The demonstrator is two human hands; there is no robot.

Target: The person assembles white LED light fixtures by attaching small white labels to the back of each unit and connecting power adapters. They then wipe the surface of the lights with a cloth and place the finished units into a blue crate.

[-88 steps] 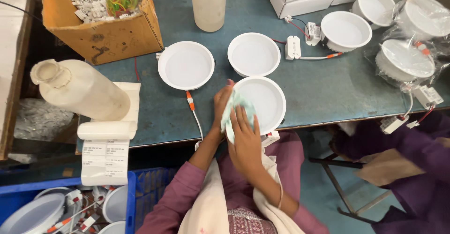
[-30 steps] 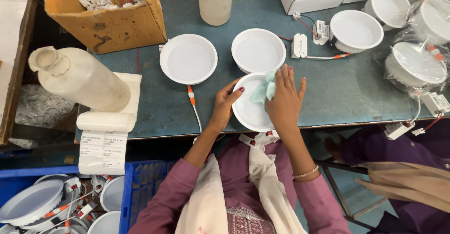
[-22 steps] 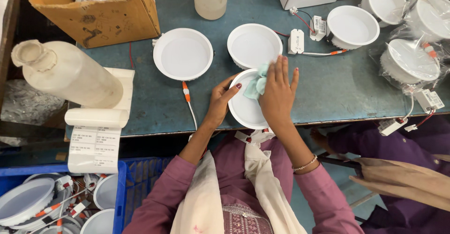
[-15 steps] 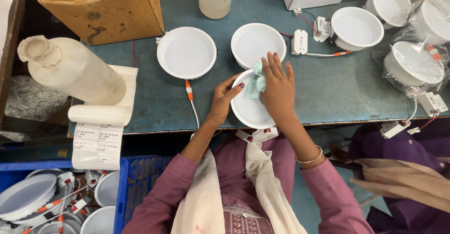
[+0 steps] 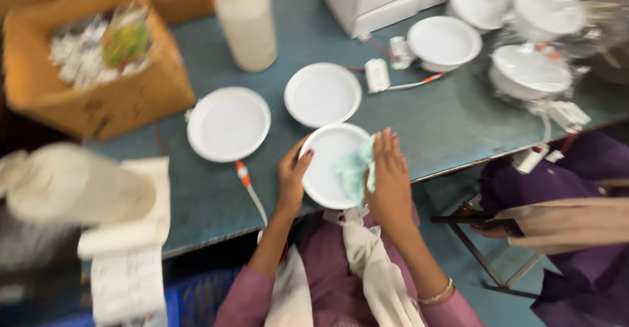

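A round white lamp disc (image 5: 327, 163) sits at the near edge of the desk (image 5: 452, 124), just below two like discs. The left hand (image 5: 293, 176) grips its rim; the right hand (image 5: 388, 183), fingers flat, presses a pale green cloth (image 5: 354, 170) on it. Overhanging the edge, it could tip off under hard rubbing.

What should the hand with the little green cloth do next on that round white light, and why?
Probably slide the cloth left across the round white light. The right hand presses it on the right part, while the left hand steadies the left rim, and the bare white face lies between them.
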